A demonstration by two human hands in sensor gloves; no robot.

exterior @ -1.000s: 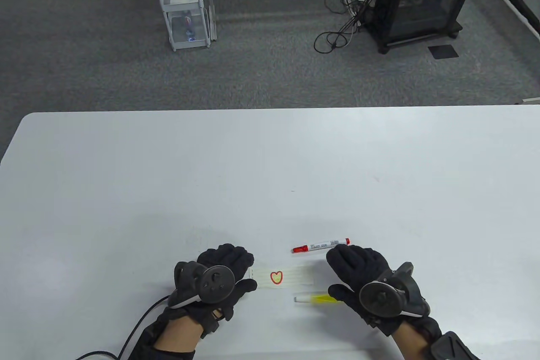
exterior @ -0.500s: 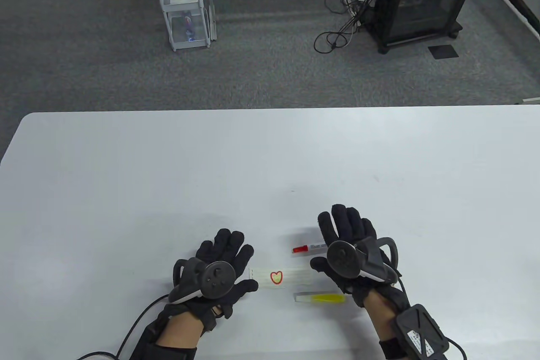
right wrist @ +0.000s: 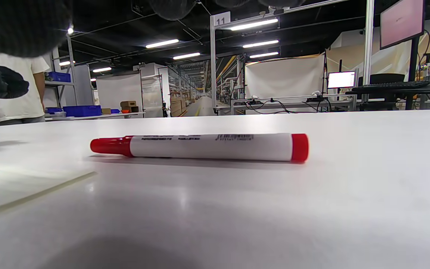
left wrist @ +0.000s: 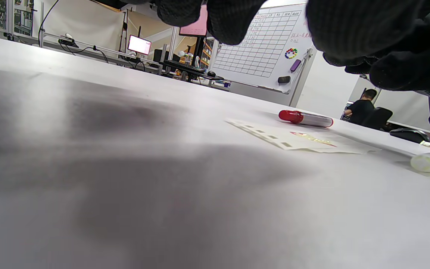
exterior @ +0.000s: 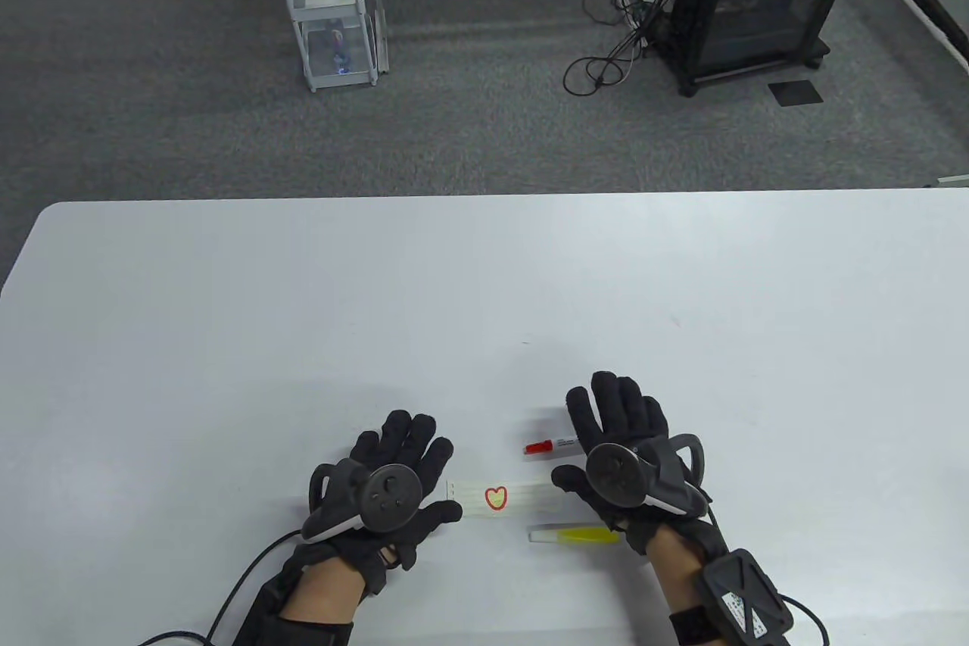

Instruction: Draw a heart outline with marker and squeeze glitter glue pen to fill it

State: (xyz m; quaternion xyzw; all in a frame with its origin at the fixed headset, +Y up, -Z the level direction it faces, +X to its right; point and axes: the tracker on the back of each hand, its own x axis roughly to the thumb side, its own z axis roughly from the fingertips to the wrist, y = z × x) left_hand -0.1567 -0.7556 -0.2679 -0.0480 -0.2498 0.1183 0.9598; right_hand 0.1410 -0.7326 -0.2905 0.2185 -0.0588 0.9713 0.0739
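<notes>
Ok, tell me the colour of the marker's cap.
Red. The marker has a red cap on a white barrel, with a red end too; the right wrist view shows it best.

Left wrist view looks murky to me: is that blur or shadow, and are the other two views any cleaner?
Left wrist view: a broad soft shadow darkens the near table, and the glitter glue pen at the right edge is blurred. Right wrist view: the marker is sharp, with ceiling light glare on the tabletop before it. Table view: evenly lit, with the heart crisp on the paper strip.
</notes>
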